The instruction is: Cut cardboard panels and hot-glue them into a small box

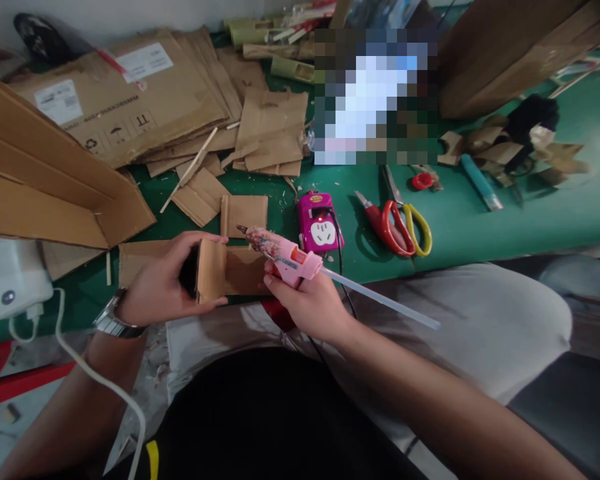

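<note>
My left hand (163,283), with a metal watch on the wrist, grips a small open cardboard box (227,270) by its left side, thumb on top. My right hand (307,303) is wrapped round the handle of a pink hot glue gun (285,253). Its nozzle points up and left, over the box's top edge. A clear glue stick (385,300) juts out of the gun's back toward the right. Both hands are over my lap at the front edge of the green table (480,220).
A pink power socket (320,223) with a lit red lamp sits just beyond the gun. Red and yellow scissors (400,223) lie to its right. Flattened cardboard sheets (145,93) and scraps cover the left and back. A white charger (13,277) with cable lies at left.
</note>
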`<state>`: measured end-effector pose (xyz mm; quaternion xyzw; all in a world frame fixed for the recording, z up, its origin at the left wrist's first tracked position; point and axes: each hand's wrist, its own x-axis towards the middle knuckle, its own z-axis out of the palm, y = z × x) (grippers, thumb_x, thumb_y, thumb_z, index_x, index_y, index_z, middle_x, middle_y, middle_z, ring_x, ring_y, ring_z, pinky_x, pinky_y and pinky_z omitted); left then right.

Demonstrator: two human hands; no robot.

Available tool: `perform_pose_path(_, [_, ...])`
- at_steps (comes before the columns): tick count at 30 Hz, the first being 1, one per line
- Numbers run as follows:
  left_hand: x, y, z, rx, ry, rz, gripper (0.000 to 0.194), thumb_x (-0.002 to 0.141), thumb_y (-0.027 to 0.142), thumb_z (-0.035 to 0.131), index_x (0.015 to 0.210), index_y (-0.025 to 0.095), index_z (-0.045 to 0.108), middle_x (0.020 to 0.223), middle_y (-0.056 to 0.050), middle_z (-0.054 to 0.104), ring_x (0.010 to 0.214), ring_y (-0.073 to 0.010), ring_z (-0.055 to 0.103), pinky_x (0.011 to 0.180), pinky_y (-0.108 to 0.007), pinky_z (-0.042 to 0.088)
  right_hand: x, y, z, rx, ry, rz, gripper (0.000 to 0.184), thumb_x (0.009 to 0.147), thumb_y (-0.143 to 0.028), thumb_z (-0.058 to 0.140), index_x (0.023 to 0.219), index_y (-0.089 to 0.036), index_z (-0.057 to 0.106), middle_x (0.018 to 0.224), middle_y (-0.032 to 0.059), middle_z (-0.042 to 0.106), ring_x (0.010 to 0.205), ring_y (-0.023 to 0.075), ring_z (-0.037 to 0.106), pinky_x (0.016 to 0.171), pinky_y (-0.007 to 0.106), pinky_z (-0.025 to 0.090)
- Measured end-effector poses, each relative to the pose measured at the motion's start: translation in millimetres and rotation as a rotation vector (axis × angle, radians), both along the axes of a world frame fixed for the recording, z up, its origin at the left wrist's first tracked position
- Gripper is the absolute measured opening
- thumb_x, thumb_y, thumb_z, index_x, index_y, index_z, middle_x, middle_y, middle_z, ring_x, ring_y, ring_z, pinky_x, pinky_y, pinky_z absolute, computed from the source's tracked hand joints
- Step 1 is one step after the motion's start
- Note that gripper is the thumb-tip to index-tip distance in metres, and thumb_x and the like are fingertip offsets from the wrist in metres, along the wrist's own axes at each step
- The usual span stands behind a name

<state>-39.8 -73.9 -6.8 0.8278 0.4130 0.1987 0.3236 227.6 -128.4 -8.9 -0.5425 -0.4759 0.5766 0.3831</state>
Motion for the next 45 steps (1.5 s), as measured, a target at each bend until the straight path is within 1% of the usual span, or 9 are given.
perform_pose_path(3, [-0.3, 2.2, 1.9, 0.072, 0.003, -0.032, 0.085, 0.078, 0.044, 0.093, 0.151, 0.034, 0.049, 0.147, -0.011, 0.064, 0.136, -0.0373, 0.065, 0.118, -0.059, 0.055, 2.7, -0.3, 6.4, -0.113, 0.102, 0.003, 0.021, 0.088, -0.031, 0.068, 0.107, -0.023, 0.068, 0.099, 0.0027, 0.072, 0.078, 0.0181, 0.072, 0.074, 0.036, 0.069])
perform_pose_path(6, [-0.5, 3.4, 3.4, 0.137, 0.037, -0.058, 0.084, 0.079, 0.046, 0.094, 0.149, 0.028, 0.050, 0.145, -0.013, 0.063, 0.134, -0.0373, 0.062, 0.117, -0.059, 0.053, 5.5, -0.1, 9.9, -0.146, 0.075, 0.053, 0.009, 0.089, -0.030, 0.069, 0.093, -0.023, 0.066, 0.083, 0.0001, 0.070, 0.064, 0.0151, 0.068, 0.059, 0.030, 0.063])
perform_pose_path(8, [-0.8, 3.3, 3.9, 0.140, 0.050, -0.054, 0.083, 0.080, 0.046, 0.094, 0.148, 0.026, 0.050, 0.142, -0.013, 0.062, 0.132, -0.0361, 0.061, 0.115, -0.057, 0.053, 6.4, -0.2, 9.8, -0.156, 0.046, 0.083, 0.010, 0.092, -0.031, 0.068, 0.086, -0.023, 0.065, 0.071, -0.0012, 0.069, 0.057, 0.0152, 0.067, 0.052, 0.028, 0.058])
perform_pose_path(13, [-2.0, 1.9, 4.9, 0.126, 0.030, -0.037, 0.082, 0.081, 0.044, 0.094, 0.147, 0.024, 0.050, 0.142, -0.012, 0.062, 0.131, -0.0344, 0.062, 0.115, -0.054, 0.054, 6.0, -0.6, 7.4, -0.187, 0.039, 0.110, 0.019, 0.098, -0.037, 0.066, 0.106, -0.024, 0.076, 0.066, -0.0016, 0.071, 0.049, 0.0165, 0.065, 0.045, 0.028, 0.053])
perform_pose_path(19, [-4.5, 1.0, 2.3, 0.087, 0.004, -0.021, 0.084, 0.079, 0.042, 0.095, 0.148, 0.026, 0.048, 0.143, -0.012, 0.062, 0.131, -0.0342, 0.063, 0.116, -0.055, 0.055, 7.1, 1.9, 7.9, -0.135, -0.004, 0.134, 0.019, 0.099, -0.039, 0.068, 0.101, -0.025, 0.080, 0.064, -0.0006, 0.072, 0.052, 0.0179, 0.066, 0.047, 0.030, 0.056])
perform_pose_path(27, [-4.2, 1.2, 2.2, 0.057, -0.013, -0.040, 0.083, 0.081, 0.041, 0.095, 0.148, 0.024, 0.048, 0.145, -0.013, 0.061, 0.133, -0.0325, 0.063, 0.119, -0.052, 0.053, 5.6, 3.4, 6.3, -0.023, -0.143, 0.121, 0.019, 0.100, -0.034, 0.069, 0.083, -0.027, 0.077, 0.068, 0.0016, 0.075, 0.076, 0.0253, 0.078, 0.072, 0.038, 0.064])
perform_pose_path(35, [-6.7, 2.1, -5.6, 0.094, -0.055, -0.041, 0.085, 0.081, 0.051, 0.094, 0.149, 0.025, 0.051, 0.143, -0.014, 0.064, 0.130, -0.0336, 0.065, 0.114, -0.052, 0.054, 5.9, 7.1, 11.0, -0.024, -0.275, 0.197, 0.022, 0.103, -0.033, 0.063, 0.085, -0.025, 0.073, 0.061, -0.0009, 0.068, 0.072, 0.0221, 0.075, 0.068, 0.031, 0.059])
perform_pose_path(41, [-6.9, 2.6, -4.9, 0.107, -0.037, -0.042, 0.086, 0.080, 0.052, 0.094, 0.149, 0.024, 0.052, 0.141, -0.014, 0.065, 0.128, -0.0343, 0.066, 0.112, -0.053, 0.055, 4.5, 7.5, 8.8, 0.039, -0.295, 0.188, 0.022, 0.105, -0.033, 0.062, 0.089, -0.026, 0.075, 0.060, -0.0001, 0.069, 0.071, 0.0226, 0.075, 0.068, 0.033, 0.060])
perform_pose_path(45, [-6.7, 3.0, -4.6, 0.121, -0.032, -0.040, 0.085, 0.080, 0.052, 0.093, 0.149, 0.024, 0.052, 0.140, -0.014, 0.065, 0.127, -0.0346, 0.066, 0.111, -0.053, 0.055, 3.5, 7.8, 8.9, 0.061, -0.306, 0.186, 0.022, 0.106, -0.031, 0.062, 0.089, -0.027, 0.076, 0.065, 0.0023, 0.074, 0.078, 0.0253, 0.079, 0.073, 0.036, 0.063])
